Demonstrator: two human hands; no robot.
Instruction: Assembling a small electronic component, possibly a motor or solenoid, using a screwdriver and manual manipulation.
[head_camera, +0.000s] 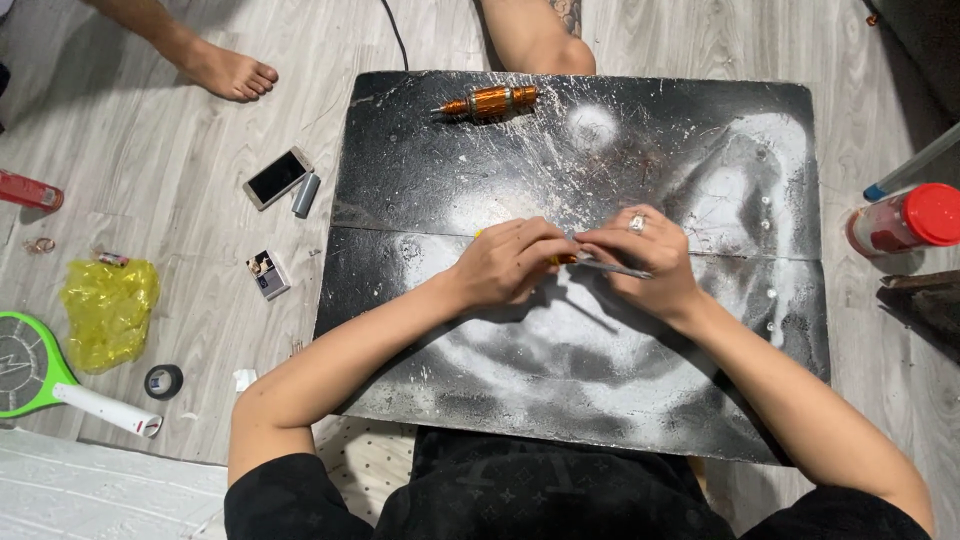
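Working the thin grey strip (612, 267) calls for steady counter-pressure, in my judgement: both wrists stay braced on the black board (700, 400) so the pull comes from the fingertips alone and the small yellow piece (562, 259) cannot slip. The left hand (505, 265) curls palm-down over that yellow piece near the middle of the board, pinching it, while the right hand (645, 255), wearing a ring, grips the strip just beside it, fingers bent and forearm angled inward. A copper-wound motor core (490, 101) lies well apart, at the board's far edge.
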